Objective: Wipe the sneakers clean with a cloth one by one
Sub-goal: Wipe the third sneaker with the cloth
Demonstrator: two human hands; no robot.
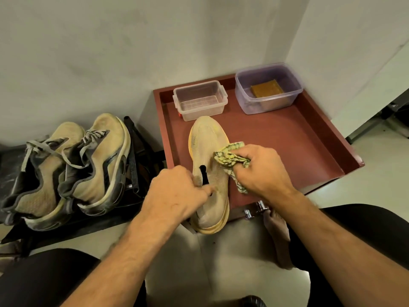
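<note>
Tan knit sneaker (208, 151) lies toe-away on the red-brown tray (309, 138), heel overhanging the near edge; left hand (177, 191) clamps it at the collar, fingers closed on the opening — likely to pin it against the rubbing. Right hand (263, 169) is bunched tight around a yellow-green cloth (230, 159), pressing it onto the shoe's right flank at midfoot. A laced pair of sneakers (73, 169) waits on the dark rack (132, 138) to the left, well apart — presumably next; clear tub (200, 99) and purple tub holding a brown block (266, 89) sit at the tray's far side.
</note>
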